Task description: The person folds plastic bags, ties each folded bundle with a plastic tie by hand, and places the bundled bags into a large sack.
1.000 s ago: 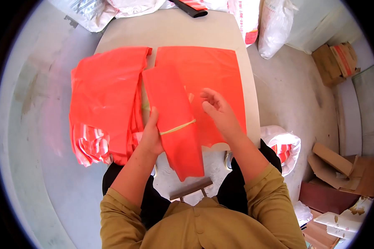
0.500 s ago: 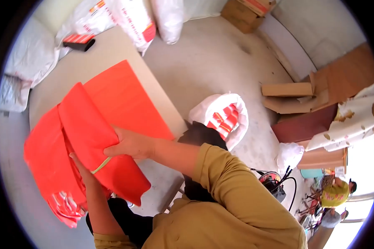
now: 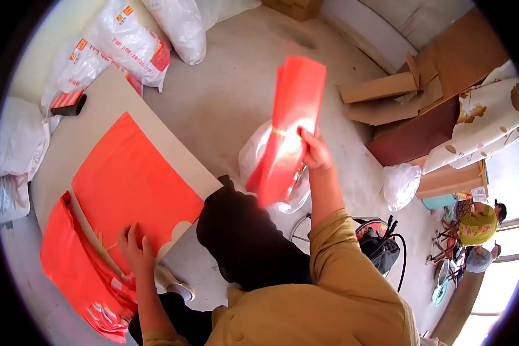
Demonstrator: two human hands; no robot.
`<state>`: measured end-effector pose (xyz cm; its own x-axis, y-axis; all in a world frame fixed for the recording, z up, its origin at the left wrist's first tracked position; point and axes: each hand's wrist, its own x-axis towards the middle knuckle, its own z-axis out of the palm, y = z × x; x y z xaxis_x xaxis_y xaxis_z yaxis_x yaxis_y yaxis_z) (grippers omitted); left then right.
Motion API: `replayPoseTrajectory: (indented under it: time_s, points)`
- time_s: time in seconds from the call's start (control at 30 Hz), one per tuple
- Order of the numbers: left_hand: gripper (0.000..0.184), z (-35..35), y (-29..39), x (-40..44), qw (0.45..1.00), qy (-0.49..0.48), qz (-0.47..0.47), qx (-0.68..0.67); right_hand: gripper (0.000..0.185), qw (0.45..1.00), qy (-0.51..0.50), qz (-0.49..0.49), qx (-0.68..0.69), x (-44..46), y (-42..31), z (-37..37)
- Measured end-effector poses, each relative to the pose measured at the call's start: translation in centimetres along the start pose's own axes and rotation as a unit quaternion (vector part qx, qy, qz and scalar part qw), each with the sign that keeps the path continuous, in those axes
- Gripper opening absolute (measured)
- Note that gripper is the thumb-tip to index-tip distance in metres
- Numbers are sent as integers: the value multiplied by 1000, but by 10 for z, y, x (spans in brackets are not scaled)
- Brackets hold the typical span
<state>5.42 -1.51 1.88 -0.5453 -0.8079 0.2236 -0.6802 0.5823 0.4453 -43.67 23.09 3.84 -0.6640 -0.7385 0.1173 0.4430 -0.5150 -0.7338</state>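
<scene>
Head view: the right hand [image 3: 316, 150] grips the red bundle [image 3: 297, 95], now swung off the bench [image 3: 98, 118], white sack [image 3: 251, 153] behind it, freeing the left hand [image 3: 137, 251], loosely open by the red sheet [image 3: 132, 179].

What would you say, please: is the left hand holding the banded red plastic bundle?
No, the right hand holds the banded red plastic bundle, with the left hand well apart.

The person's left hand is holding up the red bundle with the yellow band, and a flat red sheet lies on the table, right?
Not the left hand: in the head view, the right hand holds up the red bundle with the yellow band. The flat red sheet does lie on the table.
</scene>
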Motion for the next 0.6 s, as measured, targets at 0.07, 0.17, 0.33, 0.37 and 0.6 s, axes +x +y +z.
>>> replayPoseTrajectory:
  time_s: [0.07,0.17,0.33,0.37,0.6]
  points:
    - [46,-2,0,0,1000,-11,-10,-4,51,975,211,43,-48,-31,52,-90]
    - [47,0,-4,0,1000,-16,-8,11,58,932,325,145,-62,-100,153,-213]
    - [47,0,-1,0,999,-16,-9,35,56,873,438,148,-155,-138,184,-217]
    - [47,0,-1,0,999,-16,-11,36,54,874,444,149,-134,-138,184,-220]
    - [46,1,-9,-2,999,-23,-3,37,40,861,490,132,8,-106,181,-201]
